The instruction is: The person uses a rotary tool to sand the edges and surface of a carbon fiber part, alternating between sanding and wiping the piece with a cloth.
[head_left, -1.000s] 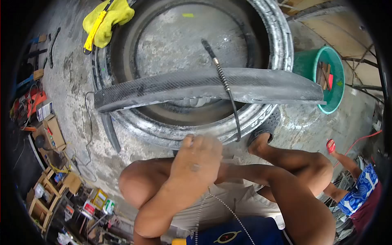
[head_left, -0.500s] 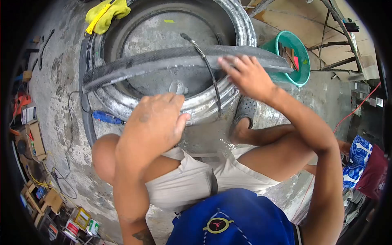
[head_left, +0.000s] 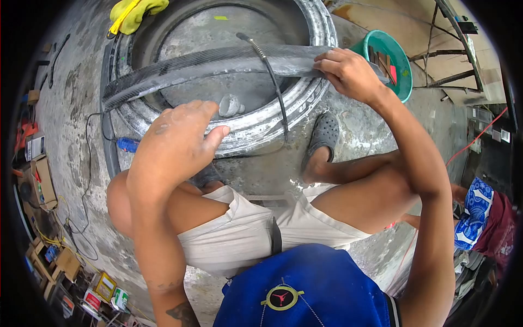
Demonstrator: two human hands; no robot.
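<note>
A long dark curved strip with a textured surface (head_left: 201,68) lies across a large tire (head_left: 250,128). Toward its right end, my right hand (head_left: 348,73) has its fingers closed on the strip's edge. My left hand (head_left: 177,136) hovers over the tire's near left side, thumb apart from the fingers, holding nothing. Over the strip's middle runs a black hose with a metal spring (head_left: 272,76). Inside the tire, near its front rim, rests a small grey cup-like object (head_left: 230,105).
A green bucket (head_left: 403,68) holding brown strips stands at the right. Yellow gloves (head_left: 133,15) lie on the tire's upper left. A blue tool (head_left: 127,144) with a cord sits at the left. Boxes (head_left: 46,182) line the far left. Metal framing (head_left: 457,32) stands upper right.
My right hand has moved slightly right and closed on the strip's edge. My left hand has shifted left. The view has shifted a little.
</note>
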